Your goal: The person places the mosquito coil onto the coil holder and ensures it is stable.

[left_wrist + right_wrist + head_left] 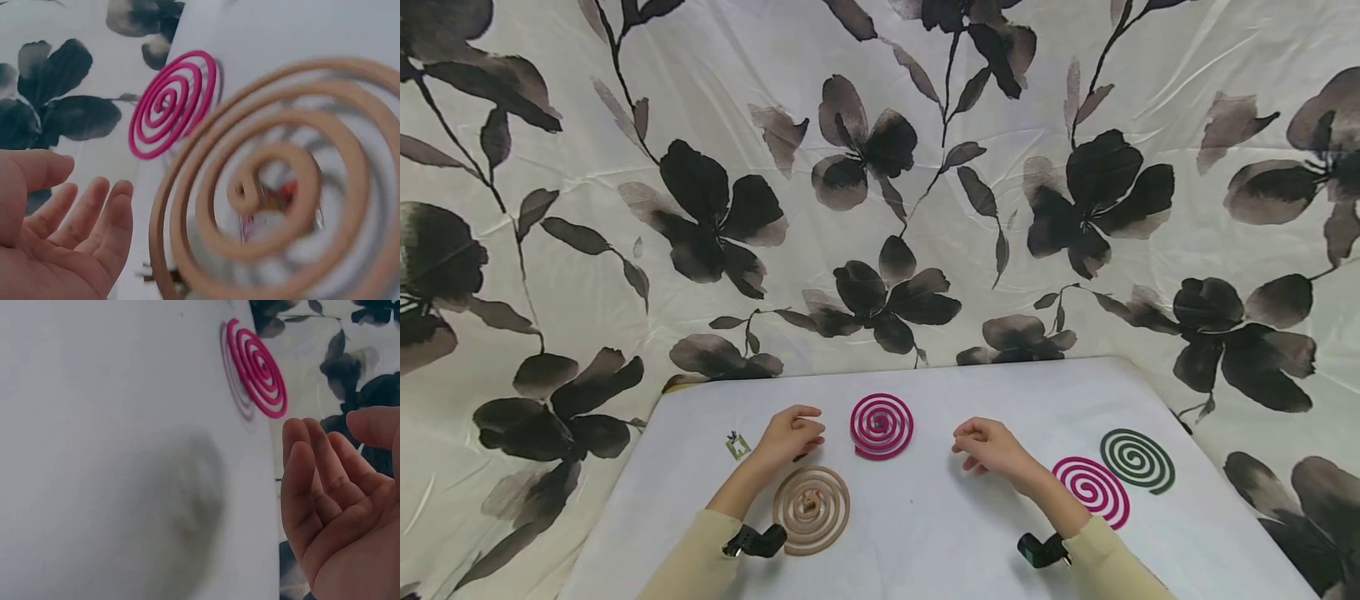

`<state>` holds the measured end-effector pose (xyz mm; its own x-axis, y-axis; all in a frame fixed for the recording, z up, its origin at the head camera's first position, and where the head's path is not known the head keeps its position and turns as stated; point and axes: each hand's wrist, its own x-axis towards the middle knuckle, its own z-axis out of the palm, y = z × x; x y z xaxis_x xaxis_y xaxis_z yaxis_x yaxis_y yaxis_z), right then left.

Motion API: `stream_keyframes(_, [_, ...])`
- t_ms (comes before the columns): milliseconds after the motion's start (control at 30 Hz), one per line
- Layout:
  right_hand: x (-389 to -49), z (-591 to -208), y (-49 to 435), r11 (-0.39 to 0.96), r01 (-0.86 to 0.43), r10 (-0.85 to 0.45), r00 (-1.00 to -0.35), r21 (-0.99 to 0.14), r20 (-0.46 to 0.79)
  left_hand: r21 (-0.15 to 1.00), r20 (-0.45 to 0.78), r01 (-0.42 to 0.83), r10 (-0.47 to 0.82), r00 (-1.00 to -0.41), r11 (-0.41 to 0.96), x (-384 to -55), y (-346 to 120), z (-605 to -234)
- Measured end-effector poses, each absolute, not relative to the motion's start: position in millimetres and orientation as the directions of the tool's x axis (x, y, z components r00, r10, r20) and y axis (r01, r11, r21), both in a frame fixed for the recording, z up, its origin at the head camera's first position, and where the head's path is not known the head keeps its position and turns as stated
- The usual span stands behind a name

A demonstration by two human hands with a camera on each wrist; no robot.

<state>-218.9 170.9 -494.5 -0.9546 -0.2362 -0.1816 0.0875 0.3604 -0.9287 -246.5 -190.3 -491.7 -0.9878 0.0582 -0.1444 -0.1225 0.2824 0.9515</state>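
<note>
In the head view, my left hand hovers with loosely bent fingers above the tan spiral coil and left of a pink spiral coil. It holds nothing; its fingers and thumb stand apart in the left wrist view. The tan coil looms large there, raised off the table, with a small metallic and red thing partly hidden beneath its middle. My right hand hangs right of the pink coil, fingers gently bent and nothing between them. Behind its forearm lie a second pink coil, partly covered, and a green coil.
A small green and white piece lies left of my left hand. A dark bit partly shows under that hand. The white table ends at the back against a floral cloth. Both wrists wear black cameras.
</note>
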Motion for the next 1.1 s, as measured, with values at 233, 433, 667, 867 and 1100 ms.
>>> stream_keyframes(233, [-205, -487, 186, 0.371, 0.08, -0.252, -0.95, -0.925, -0.183, 0.944, -0.107, -0.09, 0.038, -0.994, 0.317, -225, -219, -491])
stream_keyframes(433, [-191, -484, 199, 0.373, 0.082, -0.267, -0.945, -0.924, -0.191, 0.936, -0.087, -0.082, -0.002, -0.996, 0.341, -211, -237, -494])
stream_keyframes(667, [-174, -490, 218, 0.362, 0.113, -0.273, -0.936, -0.925, -0.222, 0.937, -0.082, -0.098, -0.062, -0.995, 0.336, -188, -263, -506])
stream_keyframes(867, [-159, -496, 238, 0.349, 0.137, -0.231, -0.946, -0.927, -0.227, 0.959, -0.12, -0.154, -0.152, -0.981, 0.239, -165, -281, -523])
stream_keyframes(1100, [-147, -501, 266, 0.338, 0.157, -0.153, -0.964, -0.928, -0.218, 0.944, -0.195, -0.247, -0.234, -0.952, 0.219, -145, -291, -534])
